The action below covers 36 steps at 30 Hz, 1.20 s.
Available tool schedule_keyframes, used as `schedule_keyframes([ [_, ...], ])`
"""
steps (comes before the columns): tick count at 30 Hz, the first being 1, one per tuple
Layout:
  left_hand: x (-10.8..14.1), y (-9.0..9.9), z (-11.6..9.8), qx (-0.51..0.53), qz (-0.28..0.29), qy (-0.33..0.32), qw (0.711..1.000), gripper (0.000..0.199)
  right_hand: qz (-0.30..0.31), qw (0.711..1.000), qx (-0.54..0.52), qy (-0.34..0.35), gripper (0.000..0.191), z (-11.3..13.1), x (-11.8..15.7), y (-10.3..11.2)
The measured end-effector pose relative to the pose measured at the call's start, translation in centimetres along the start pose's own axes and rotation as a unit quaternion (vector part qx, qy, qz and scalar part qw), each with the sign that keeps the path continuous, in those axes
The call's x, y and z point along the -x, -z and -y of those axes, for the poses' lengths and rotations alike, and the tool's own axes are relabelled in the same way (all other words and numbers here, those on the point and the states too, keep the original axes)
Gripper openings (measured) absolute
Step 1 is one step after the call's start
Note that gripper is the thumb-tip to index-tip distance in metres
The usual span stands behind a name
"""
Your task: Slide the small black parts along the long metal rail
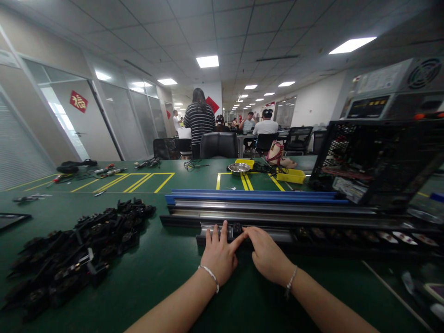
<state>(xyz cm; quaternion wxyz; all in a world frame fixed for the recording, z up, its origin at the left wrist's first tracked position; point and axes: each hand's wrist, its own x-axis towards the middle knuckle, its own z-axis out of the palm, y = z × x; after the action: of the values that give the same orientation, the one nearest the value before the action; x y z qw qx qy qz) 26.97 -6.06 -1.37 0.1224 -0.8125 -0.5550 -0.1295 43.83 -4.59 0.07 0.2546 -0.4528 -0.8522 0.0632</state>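
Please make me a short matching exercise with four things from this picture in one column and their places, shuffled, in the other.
Things
1. Small black part
2. Pile of black parts
3. Metal bowl
4. Box with a fan

Places
A. Farther off, beyond both hands
B. At the upper right of the picture
C. Close to the left hand and right hand
D. To the left of both hands

Pairs: 1-C, 2-D, 3-A, 4-B

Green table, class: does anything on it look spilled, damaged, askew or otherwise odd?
Nothing looks spilled. The black parts at left lie in a jumbled heap, unlike the neatly parallel rails, and the computer case at right stands open, its insides exposed.
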Motion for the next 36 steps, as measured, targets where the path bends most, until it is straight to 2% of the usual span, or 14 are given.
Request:
schedule_keyframes([
  [11, 0.01, -0.08, -0.04, -0.007, 0.003, 0.002, 1.0, 0.075, -0.002, 1.0, 0.014, 0.007, 0.06, 0.16, -0.25, -0.15],
  [25, -0.19, -0.24, -0.17, -0.002, -0.003, 0.005, 1.0, 0.068, 0.044, 0.999, 0.02, -0.019, 0.062, 0.34, -0.35, 0.25],
  [31, -0.15, -0.17, -0.03, -0.003, -0.006, 0.005, 1.0, 0.064, 0.026, 0.996, 0.078, -0.046, 0.06, 0.51, 0.0, -0.12],
  [36, -0.2, 0.06, 0.07, -0.002, 0.009, 0.002, 1.0, 0.062, 0.032, 0.99, 0.134, -0.032, 0.063, 0.31, 0.31, -0.66],
])
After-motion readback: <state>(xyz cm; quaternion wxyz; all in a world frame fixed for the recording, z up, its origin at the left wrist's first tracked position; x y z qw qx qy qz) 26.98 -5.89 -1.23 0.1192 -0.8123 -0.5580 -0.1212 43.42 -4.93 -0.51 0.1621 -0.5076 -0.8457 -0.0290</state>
